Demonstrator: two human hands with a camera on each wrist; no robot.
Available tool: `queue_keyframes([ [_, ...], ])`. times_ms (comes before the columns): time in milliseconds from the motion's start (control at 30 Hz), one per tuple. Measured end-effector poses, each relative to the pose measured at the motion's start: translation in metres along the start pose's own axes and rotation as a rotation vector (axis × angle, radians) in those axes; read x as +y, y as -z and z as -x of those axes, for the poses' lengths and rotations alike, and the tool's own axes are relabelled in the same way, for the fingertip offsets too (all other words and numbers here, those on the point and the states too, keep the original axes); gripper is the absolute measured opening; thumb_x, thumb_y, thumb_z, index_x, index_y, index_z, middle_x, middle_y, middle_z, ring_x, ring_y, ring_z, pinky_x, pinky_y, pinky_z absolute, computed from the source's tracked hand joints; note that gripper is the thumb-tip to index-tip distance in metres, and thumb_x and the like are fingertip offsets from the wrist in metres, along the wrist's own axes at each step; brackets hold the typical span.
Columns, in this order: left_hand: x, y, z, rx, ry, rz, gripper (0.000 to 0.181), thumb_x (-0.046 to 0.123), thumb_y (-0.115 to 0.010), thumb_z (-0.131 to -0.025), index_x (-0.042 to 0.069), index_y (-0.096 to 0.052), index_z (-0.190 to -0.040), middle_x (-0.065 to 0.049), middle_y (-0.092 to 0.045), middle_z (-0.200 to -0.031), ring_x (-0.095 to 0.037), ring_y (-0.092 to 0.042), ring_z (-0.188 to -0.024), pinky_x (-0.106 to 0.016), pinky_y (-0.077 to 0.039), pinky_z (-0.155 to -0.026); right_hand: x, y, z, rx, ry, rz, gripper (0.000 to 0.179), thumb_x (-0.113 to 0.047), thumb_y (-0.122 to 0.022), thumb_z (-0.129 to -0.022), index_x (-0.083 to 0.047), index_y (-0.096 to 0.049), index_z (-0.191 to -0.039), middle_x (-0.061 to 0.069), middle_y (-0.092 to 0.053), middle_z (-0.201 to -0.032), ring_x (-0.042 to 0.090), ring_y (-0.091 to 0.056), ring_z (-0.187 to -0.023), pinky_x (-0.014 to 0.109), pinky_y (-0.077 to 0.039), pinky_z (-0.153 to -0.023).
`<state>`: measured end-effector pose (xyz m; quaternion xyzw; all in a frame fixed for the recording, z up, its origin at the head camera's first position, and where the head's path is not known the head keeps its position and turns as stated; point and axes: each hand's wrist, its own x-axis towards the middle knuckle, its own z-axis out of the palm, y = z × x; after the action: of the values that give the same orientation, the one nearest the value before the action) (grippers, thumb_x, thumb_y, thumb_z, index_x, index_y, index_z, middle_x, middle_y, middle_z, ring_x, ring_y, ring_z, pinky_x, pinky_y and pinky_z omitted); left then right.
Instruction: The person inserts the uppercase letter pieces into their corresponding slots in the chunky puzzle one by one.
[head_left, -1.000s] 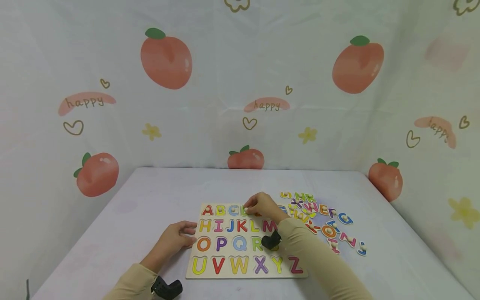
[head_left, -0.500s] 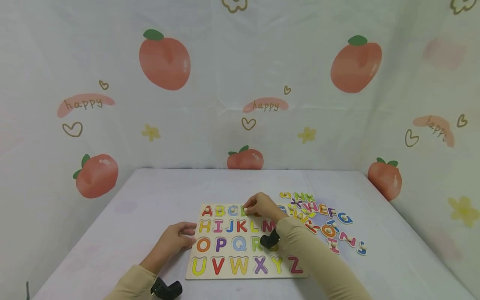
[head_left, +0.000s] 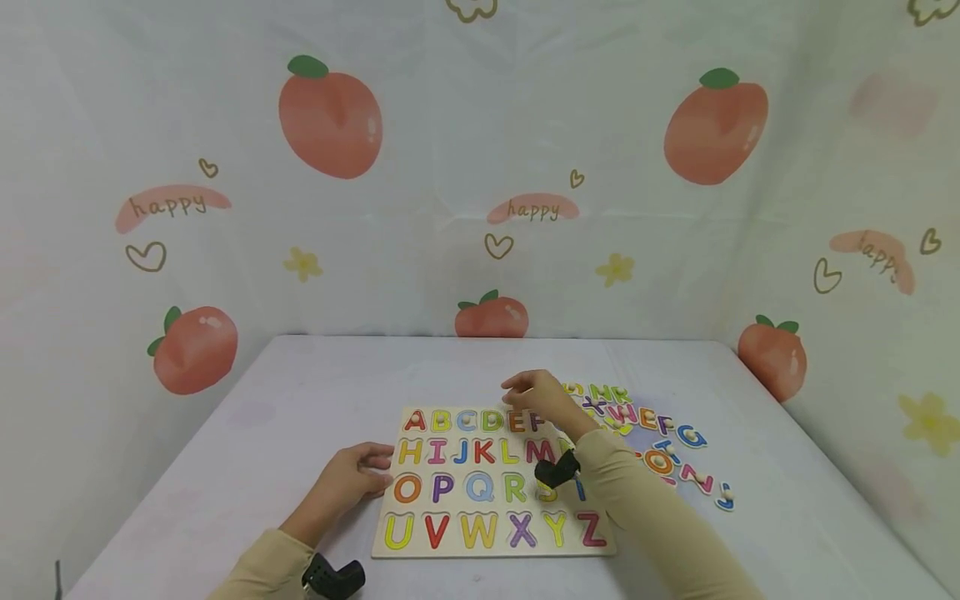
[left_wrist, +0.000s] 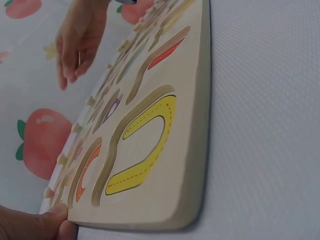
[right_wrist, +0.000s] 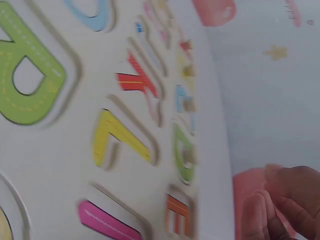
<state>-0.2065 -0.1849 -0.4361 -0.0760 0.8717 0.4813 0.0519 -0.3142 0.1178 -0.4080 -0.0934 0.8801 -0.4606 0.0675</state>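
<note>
A wooden alphabet puzzle board lies on the table. Knobbed letters A, B, C and D sit in its top row; the E recess shows no knob. My left hand touches the board's left edge with thumb and fingers. In the left wrist view the left thumb lies against that edge. Above the top-row recesses hovers my right hand, fingers loosely bent, holding nothing. The right wrist view shows those fingers apart from the board.
Several loose knobbed letters lie right of the board, among them an orange E, a purple F, a blue G and a blue J. My right forearm covers some of them. A printed curtain hangs behind the table.
My right hand has let go of the letter D's knob and risen up and to the right. D stays in the top row. The left hand has not moved.
</note>
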Motion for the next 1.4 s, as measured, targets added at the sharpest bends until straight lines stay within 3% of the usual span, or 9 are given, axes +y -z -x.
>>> queue_keyframes([
  [267, 0.001, 0.001, 0.0, -0.005, -0.006, -0.004, 0.045, 0.0, -0.072, -0.079, -0.001, -0.061, -0.123, -0.008, -0.065, -0.097, -0.015, -0.057, -0.076, -0.025, -0.053, -0.064, 0.003, 0.047, 0.017, 0.017, 0.109, -0.134, 0.036, -0.016, -0.062, -0.094, 0.002, -0.06, -0.125, 0.019, -0.065, -0.115, 0.039, -0.062, -0.107, 0.042, -0.053, -0.093],
  [500, 0.0, 0.0, -0.001, 0.0, -0.004, -0.003, 0.045, 0.001, -0.072, -0.079, 0.0, -0.061, -0.123, -0.008, -0.065, -0.097, -0.015, -0.057, -0.076, -0.025, -0.052, -0.064, 0.008, 0.086, 0.036, 0.065, 0.116, -0.14, 0.043, -0.022, -0.061, -0.095, -0.001, -0.055, -0.131, 0.022, -0.057, -0.127, 0.036, -0.059, -0.113, 0.043, -0.051, -0.096],
  [667, -0.002, -0.001, -0.002, 0.006, -0.009, -0.013, 0.045, 0.001, -0.072, -0.08, 0.0, -0.061, -0.123, -0.007, -0.066, -0.097, -0.015, -0.058, -0.077, -0.025, -0.053, -0.064, 0.02, 0.106, 0.05, 0.1, 0.141, -0.115, 0.049, -0.027, -0.06, -0.096, 0.0, -0.05, -0.135, 0.025, -0.052, -0.132, 0.042, -0.054, -0.119, 0.037, -0.053, -0.094],
  [967, -0.002, -0.001, -0.002, 0.008, -0.013, -0.019, 0.044, 0.001, -0.072, -0.08, 0.0, -0.062, -0.123, -0.007, -0.066, -0.097, -0.015, -0.058, -0.077, -0.025, -0.053, -0.064, 0.057, 0.115, 0.066, 0.191, 0.131, -0.083, 0.051, -0.032, -0.059, -0.096, -0.001, -0.049, -0.135, 0.025, -0.053, -0.131, 0.035, -0.058, -0.115, 0.02, -0.054, -0.084],
  [1100, -0.001, -0.001, -0.001, 0.007, -0.014, -0.015, 0.044, 0.001, -0.072, -0.08, 0.0, -0.062, -0.122, -0.007, -0.066, -0.097, -0.015, -0.058, -0.077, -0.025, -0.053, -0.064, 0.069, 0.115, 0.073, 0.214, 0.112, -0.064, 0.052, -0.033, -0.059, -0.096, 0.0, -0.048, -0.135, 0.026, -0.051, -0.133, 0.038, -0.057, -0.115, 0.028, -0.055, -0.087],
  [1267, -0.002, -0.001, -0.001, 0.007, -0.013, -0.005, 0.044, 0.0, -0.072, -0.08, 0.0, -0.062, -0.122, -0.007, -0.065, -0.097, -0.014, -0.058, -0.076, -0.025, -0.053, -0.064, 0.079, 0.12, 0.08, 0.23, 0.032, 0.008, 0.054, -0.035, -0.058, -0.096, -0.001, -0.047, -0.137, 0.025, -0.052, -0.133, 0.041, -0.055, -0.118, 0.041, -0.054, -0.092],
  [1400, -0.002, -0.002, -0.001, 0.005, -0.009, -0.002, 0.043, 0.0, -0.072, -0.08, 0.0, -0.062, -0.122, -0.008, -0.065, -0.097, -0.014, -0.058, -0.076, -0.025, -0.054, -0.064, 0.087, 0.126, 0.083, 0.235, -0.026, 0.067, 0.052, -0.031, -0.058, -0.097, 0.0, -0.047, -0.137, 0.026, -0.052, -0.132, 0.044, -0.053, -0.119, 0.043, -0.054, -0.089],
])
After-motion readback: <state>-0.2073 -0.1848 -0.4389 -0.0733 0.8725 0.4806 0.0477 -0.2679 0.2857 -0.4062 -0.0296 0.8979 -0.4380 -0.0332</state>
